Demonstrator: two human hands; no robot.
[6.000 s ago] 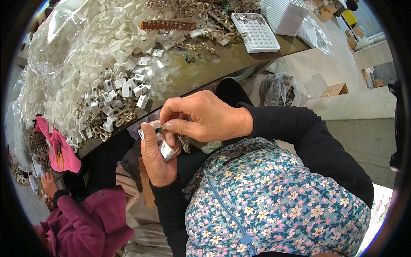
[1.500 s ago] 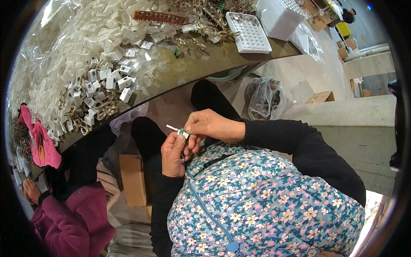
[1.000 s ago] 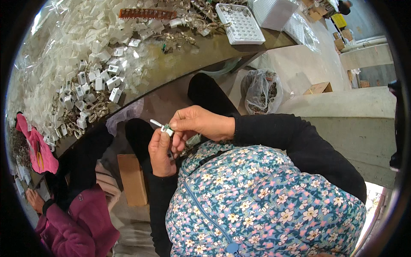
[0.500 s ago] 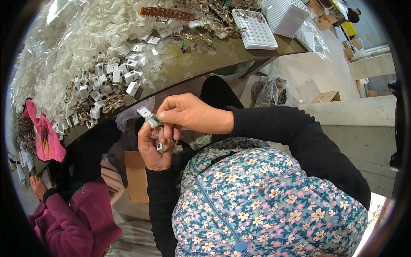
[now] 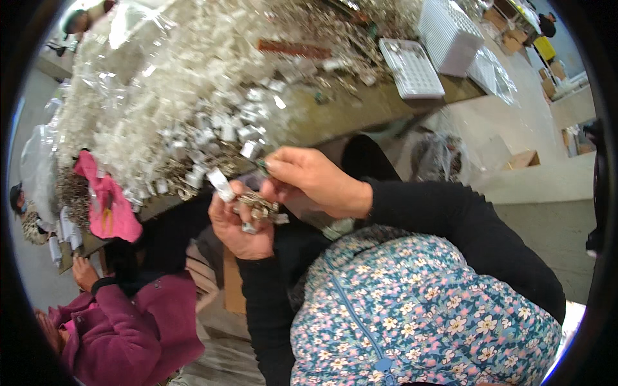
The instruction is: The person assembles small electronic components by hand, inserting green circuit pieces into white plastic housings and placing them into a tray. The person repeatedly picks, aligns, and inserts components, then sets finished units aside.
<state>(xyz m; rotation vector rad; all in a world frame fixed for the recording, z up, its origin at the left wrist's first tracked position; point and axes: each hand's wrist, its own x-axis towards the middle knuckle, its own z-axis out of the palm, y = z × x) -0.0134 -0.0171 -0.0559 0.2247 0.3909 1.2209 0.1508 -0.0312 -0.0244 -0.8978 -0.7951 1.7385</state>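
Observation:
My left hand (image 5: 241,233) is closed around a small white plastic housing (image 5: 222,184) and a bunch of brassy metal pieces (image 5: 259,206). The housing sticks up past the index finger, and other pale bits show lower among the fingers. Just to its right, my right hand (image 5: 320,184) pinches a small dark green piece (image 5: 262,166) between thumb and forefinger. Its other fingers curl close to the metal pieces. Both hands are held in front of the table edge, beside a cluster of white housings (image 5: 228,132) with metal parts. Motion blurs fine detail.
A big heap of translucent plastic pieces (image 5: 154,90) covers the table. A reddish-brown strip (image 5: 294,49), a white perforated tray (image 5: 412,69) and a stack of trays (image 5: 450,35) lie further right. A pink cloth (image 5: 109,199) hangs at left, near a person in a maroon coat (image 5: 135,328).
My right hand has drawn away from the white housing, up and right, with the green piece in its pinch. My left hand keeps the housing, and its metal pieces show more. The whole view has shifted.

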